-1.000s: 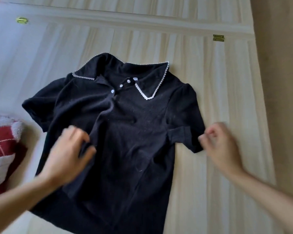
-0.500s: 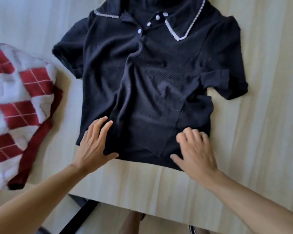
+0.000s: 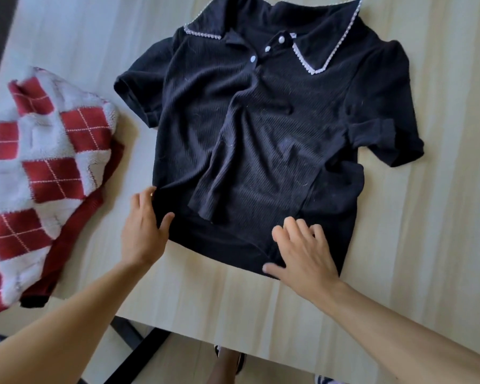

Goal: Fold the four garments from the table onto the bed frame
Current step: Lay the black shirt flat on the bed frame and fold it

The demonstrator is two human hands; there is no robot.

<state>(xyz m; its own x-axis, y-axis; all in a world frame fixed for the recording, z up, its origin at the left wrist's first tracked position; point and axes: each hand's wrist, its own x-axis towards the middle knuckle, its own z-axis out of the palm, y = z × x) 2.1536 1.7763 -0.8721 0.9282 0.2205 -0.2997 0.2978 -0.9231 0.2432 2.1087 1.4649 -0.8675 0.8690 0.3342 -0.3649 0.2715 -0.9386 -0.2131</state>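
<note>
A black short-sleeved shirt point(image 3: 275, 139) with a white-trimmed collar lies face up on the pale wooden surface point(image 3: 427, 245), creased down its middle. My left hand point(image 3: 143, 231) is at the shirt's lower left corner, with the fabric edge between thumb and fingers. My right hand point(image 3: 302, 253) rests on the bottom hem right of centre, fingers bent and pressing on the cloth, thumb lying at the hem's edge. A red and white checked knit garment point(image 3: 39, 184) lies crumpled to the left, apart from the shirt.
The near edge of the wooden surface point(image 3: 233, 342) runs just below my hands. Beneath it show a dark frame bar point(image 3: 139, 353), the floor and my feet point(image 3: 230, 361). Bare wood lies to the right of the shirt.
My left hand has slid left along the hem to the shirt's lower left corner and taken its edge. My right hand stays on the hem. A second ago both hands were higher up.
</note>
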